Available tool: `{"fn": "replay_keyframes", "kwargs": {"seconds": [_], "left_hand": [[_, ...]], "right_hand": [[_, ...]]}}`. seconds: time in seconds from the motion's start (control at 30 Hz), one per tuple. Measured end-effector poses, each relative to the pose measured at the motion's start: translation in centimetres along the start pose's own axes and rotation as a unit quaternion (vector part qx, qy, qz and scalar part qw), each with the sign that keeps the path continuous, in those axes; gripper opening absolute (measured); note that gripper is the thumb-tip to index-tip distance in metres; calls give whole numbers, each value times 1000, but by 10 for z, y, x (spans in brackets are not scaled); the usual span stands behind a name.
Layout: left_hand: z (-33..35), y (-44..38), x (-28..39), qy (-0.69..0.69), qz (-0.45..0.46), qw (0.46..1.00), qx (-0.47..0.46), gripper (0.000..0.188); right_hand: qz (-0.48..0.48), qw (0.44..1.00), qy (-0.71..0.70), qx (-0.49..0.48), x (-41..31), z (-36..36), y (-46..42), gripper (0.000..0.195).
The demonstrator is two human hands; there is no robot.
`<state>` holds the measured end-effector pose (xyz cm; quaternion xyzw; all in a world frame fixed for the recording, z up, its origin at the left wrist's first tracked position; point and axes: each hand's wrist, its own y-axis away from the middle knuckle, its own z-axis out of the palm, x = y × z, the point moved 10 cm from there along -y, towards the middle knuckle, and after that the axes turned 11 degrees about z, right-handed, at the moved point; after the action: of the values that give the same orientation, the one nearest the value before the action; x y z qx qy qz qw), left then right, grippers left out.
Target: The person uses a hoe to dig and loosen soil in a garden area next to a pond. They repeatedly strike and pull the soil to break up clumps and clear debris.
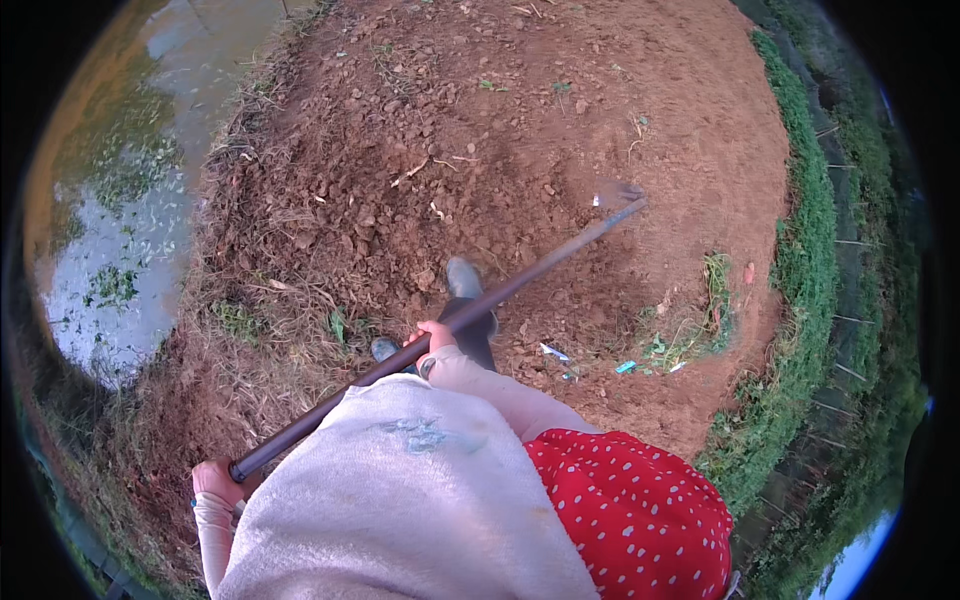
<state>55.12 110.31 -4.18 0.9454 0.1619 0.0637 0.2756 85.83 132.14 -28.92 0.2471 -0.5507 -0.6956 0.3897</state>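
Note:
A long-handled tool (517,285) with a dark round shaft slants from the lower left up to the right. Its head (632,193) is blurred over the soil, so whether it is a hoe or a rake I cannot tell. My left hand (215,480) grips the butt end of the shaft. Farther along, my right hand (435,337) is closed round the shaft, in front of my body. Below the shaft, a light towel-like cloth (450,487) covers my front. Broken brown soil (375,202) with clods and dry stalks lies before me.
Muddy water (120,255) with floating plants borders the bank at left. Smoother soil (705,150) extends at right up to a green plant strip (806,285). My boots (463,279) stand on the ground near the shaft. Plastic scraps (625,367) and pulled vines (694,337) lie at right.

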Motion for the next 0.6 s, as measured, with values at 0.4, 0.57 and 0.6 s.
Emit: {"fn": "replay_keyframes", "kwargs": {"seconds": [0.4, 0.57, 0.6], "left_hand": [[-4, -114, 160, 101, 120, 986, -50, 22], [-17, -77, 110, 97, 78, 982, -143, 24], [-18, -67, 87, 65, 74, 986, -136, 24]], "right_hand": [[-194, 977, -17, -87, -228, 22, 50, 19], [-111, 986, 121, -5, -143, 2, -20, 14], [-107, 993, 56, -7, -106, 6, -18, 14]]}}
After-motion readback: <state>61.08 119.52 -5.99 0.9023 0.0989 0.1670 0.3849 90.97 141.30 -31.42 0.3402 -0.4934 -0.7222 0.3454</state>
